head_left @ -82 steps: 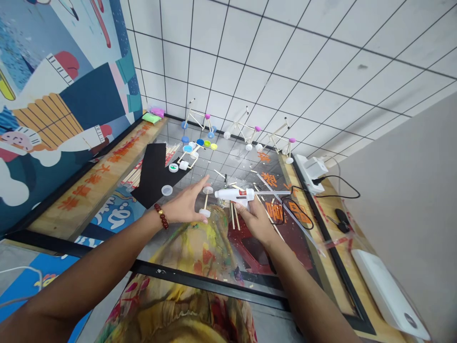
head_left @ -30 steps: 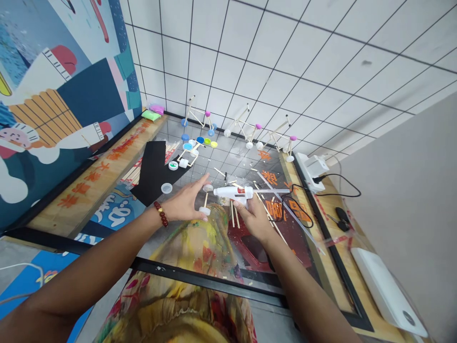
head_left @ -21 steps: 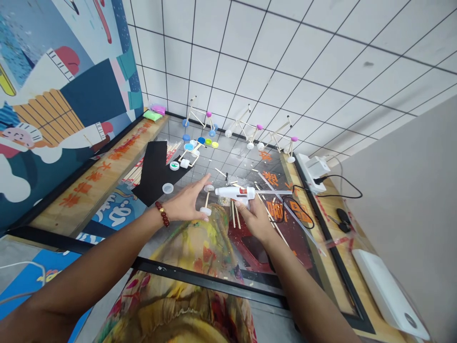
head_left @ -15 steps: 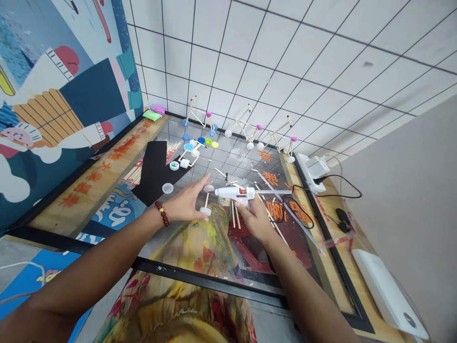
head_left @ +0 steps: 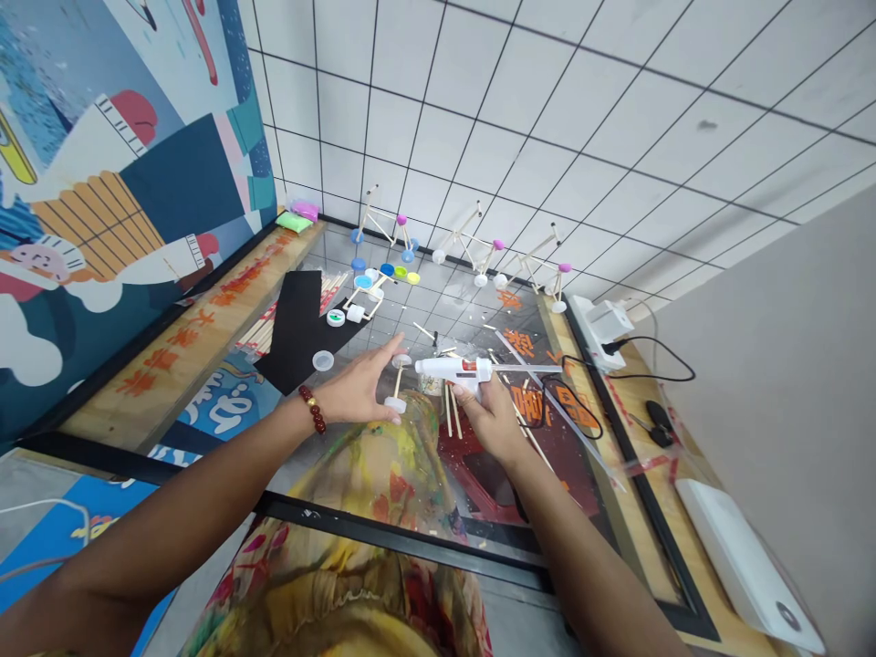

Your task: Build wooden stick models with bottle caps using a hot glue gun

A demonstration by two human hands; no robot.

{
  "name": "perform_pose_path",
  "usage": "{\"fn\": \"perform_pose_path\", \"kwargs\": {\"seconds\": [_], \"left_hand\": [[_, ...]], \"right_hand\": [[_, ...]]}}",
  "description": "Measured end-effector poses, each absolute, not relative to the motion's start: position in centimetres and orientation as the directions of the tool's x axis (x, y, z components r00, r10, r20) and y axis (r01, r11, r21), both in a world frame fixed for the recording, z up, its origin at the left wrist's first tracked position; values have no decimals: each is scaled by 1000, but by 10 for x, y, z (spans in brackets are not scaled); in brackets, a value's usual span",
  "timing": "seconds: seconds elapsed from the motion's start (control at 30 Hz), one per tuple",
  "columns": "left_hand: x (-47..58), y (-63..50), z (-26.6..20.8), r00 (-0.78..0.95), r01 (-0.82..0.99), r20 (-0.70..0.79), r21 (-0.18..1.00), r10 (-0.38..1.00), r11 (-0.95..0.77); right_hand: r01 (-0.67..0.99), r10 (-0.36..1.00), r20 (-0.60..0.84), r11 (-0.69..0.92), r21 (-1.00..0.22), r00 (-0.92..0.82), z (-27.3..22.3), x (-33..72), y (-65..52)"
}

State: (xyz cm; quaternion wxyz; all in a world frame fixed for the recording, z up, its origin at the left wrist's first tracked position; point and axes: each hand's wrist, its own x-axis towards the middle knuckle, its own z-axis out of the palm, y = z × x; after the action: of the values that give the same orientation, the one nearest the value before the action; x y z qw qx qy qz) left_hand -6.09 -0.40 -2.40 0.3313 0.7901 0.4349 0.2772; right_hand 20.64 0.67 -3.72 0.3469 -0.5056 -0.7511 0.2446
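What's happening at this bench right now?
A person's left hand holds a short stick with a round cap at each end, the caps between thumb and fingers. The right hand holds a white glue gun, nozzle towards the farther cap; whether they touch is unclear. Three stick models stand along the table's far side.
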Motion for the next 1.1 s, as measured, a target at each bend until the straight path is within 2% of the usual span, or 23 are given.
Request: {"fn": "perform_pose_path", "kwargs": {"seconds": [0.33,0.67,0.93,1.1], "left_hand": [[-61,-4,-25,464,498,161,766,871,-407],[-57,-6,-22,369,552,182,746,912,-372],[-72,-6,-15,490,463,237,745,839,-481],[-77,-4,-15,411,467,166,806,896,-363]], "right_hand": [[562,933,263,358,-746,-246,-44,207,9],[431,918,308,390,-814,-249,-49,213,10],[425,923,261,364,-829,-281,-53,214,10],[371,930,281,353,-859,-237,-51,212,9]]}}
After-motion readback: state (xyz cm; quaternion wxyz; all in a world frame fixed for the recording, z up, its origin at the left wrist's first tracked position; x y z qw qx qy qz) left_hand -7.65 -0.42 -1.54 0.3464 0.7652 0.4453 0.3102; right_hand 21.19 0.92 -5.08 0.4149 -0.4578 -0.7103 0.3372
